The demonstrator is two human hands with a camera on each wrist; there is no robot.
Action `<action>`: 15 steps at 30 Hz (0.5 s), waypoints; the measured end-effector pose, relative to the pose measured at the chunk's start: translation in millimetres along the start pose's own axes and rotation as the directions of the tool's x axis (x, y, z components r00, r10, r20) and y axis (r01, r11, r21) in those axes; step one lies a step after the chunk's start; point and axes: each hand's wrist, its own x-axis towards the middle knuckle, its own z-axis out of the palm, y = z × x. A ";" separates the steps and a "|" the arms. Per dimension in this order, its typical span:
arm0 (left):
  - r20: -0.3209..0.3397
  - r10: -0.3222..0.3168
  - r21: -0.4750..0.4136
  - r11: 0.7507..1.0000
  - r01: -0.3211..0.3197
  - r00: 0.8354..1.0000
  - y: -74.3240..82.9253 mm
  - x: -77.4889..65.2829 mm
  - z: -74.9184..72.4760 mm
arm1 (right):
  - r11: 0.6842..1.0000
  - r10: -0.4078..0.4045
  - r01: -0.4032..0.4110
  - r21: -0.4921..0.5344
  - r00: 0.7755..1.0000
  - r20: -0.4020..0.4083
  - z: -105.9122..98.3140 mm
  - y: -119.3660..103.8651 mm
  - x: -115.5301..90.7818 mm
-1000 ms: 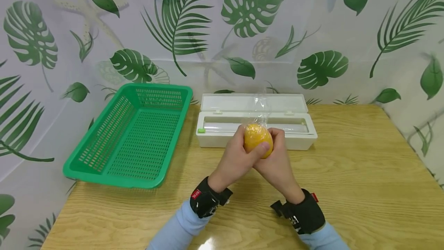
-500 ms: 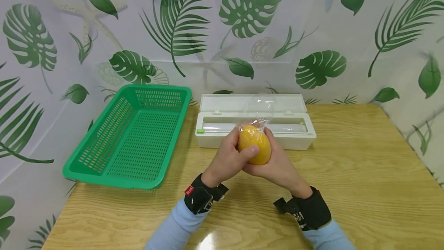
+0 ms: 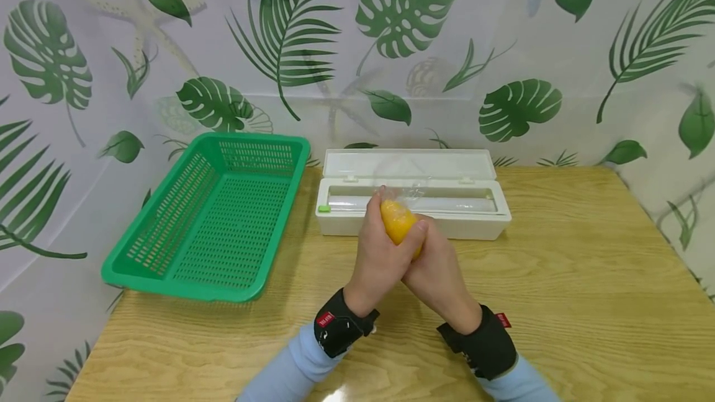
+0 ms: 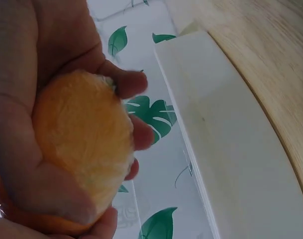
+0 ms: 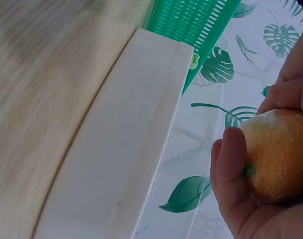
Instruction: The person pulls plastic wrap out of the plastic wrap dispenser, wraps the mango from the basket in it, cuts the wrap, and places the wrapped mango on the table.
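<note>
An orange [image 3: 398,221] wrapped in clear cling film is held up between both hands, above the table and in front of the white box. My left hand [image 3: 375,256] grips its left side, fingers curled round it. From the right, my right hand [image 3: 438,275] wraps it, partly hidden where the hands overlap. A loose tuft of cling film [image 3: 414,190] sticks up beyond the fruit. Film lies tight and crinkled over the orange [image 4: 86,134] in the left wrist view. In the right wrist view, a green stem spot shows on the orange [image 5: 283,154] beside a fingertip.
Behind the hands, a white cling film box [image 3: 337,226] stands with its lid up and a roll inside. A green slotted basket [image 3: 184,292] sits to the left on the wooden table [image 3: 581,278]. Leaf-patterned cloth [image 3: 335,36] hangs at the back and sides.
The orange has been turned within the hands, and less of it shows now. It first came slightly nearer, then went left and away. The loose film tuft leans lower. Box and basket stay put.
</note>
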 end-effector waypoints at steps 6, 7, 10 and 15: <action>-0.039 -0.029 0.103 0.994 0.033 0.999 -3.7 -1.0 -1.0 | 0.986 -0.070 0.061 -0.152 0.996 -0.052 4.0 -4.5 -3.4; -0.047 -0.025 0.119 0.992 0.030 0.999 -3.7 -0.8 -1.5 | 0.981 -0.082 0.071 -0.178 0.995 -0.057 4.9 -5.4 -3.9; -0.067 0.021 0.121 0.993 -0.013 0.997 -1.9 0.3 -3.7 | 0.966 -0.115 0.097 -0.241 0.991 -0.061 7.4 -6.9 -5.7; -0.074 0.183 0.070 0.982 -0.178 0.980 15.5 5.0 -13.1 | 0.982 -0.128 0.130 -0.138 0.991 0.026 6.6 -7.1 -7.3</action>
